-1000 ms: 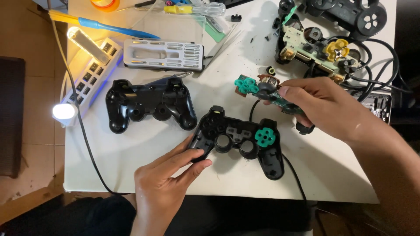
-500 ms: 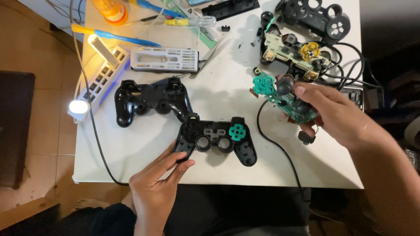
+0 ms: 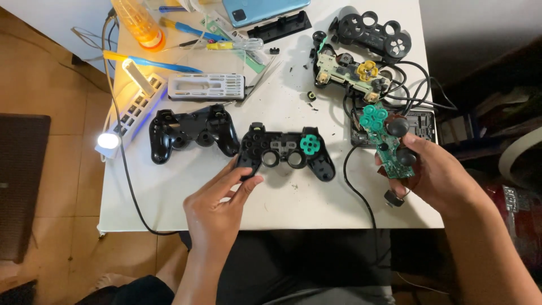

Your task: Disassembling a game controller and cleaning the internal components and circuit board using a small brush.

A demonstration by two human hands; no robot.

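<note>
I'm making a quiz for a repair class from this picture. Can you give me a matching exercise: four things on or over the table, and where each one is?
Things:
1. green circuit board
2. black controller front shell
3. black controller back shell
4. orange bottle

Places:
A. at the table's far left corner
B. held in the right hand
C. lying untouched, left of the other shell
D. under the fingertips of the left hand

Pairs: 1-B, 2-D, 3-C, 4-A
</note>
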